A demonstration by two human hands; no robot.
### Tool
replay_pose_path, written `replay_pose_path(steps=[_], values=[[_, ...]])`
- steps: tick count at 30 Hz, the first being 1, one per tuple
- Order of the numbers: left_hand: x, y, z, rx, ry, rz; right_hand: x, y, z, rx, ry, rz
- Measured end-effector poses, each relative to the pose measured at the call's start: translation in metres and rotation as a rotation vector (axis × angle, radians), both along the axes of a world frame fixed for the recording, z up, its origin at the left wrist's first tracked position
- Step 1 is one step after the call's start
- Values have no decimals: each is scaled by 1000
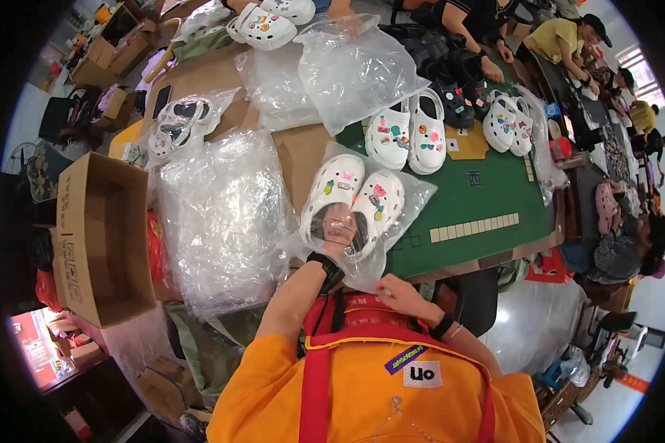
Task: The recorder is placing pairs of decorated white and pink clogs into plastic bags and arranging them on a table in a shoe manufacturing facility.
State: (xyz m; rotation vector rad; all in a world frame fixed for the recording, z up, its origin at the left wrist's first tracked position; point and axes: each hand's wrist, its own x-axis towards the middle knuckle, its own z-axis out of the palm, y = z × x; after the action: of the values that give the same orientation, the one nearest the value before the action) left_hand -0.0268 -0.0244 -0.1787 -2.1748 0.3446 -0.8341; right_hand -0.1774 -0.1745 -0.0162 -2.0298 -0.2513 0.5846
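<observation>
A pair of white clogs (353, 198) studded with small coloured charms lies inside a clear plastic bag (391, 221) at the near edge of the worktop (303, 159), partly on brown card and partly on a green mat (488, 192). The left hand (339, 227) reaches into the mouth of the bag, its fingers curled over the heel end of the clogs and pressing on them through or under the film; which of the two cannot be told, since glare on the plastic blurs the contact. A dark band sits at that wrist. The right hand (400, 290) is closed in a pinch on the lower corner of the bag, close to the person's chest, above an orange shirt and red apron straps. Just left of the bag lies a large heap of crumpled clear bags (222, 214), and beside that an open cardboard box (100, 236) stands at the worktop's left edge, its inside in shadow. Farther out, a second white pair (410, 136) rests uncovered on the mat, a third white pair (510, 124) lies to its right, and dark clogs (451, 92) sit behind them, hard to count. More empty bags (347, 70) and a bagged pair (179, 122) lie beyond. Other people at the far right are cut off by the rim of the view.
</observation>
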Motion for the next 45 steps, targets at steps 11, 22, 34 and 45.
replay_pose_path(steps=[11,22,34,45], values=[[-28,44,62,-981,940,-465,-2,1,-10,5,146,114],[-73,149,109,-1739,1055,158,2,13,-20,-39,118,43],[18,183,37,-1395,1132,131,-4,12,-41,378,823,-785],[40,155,51,-1512,1697,256,11,26,-86,691,779,-698]])
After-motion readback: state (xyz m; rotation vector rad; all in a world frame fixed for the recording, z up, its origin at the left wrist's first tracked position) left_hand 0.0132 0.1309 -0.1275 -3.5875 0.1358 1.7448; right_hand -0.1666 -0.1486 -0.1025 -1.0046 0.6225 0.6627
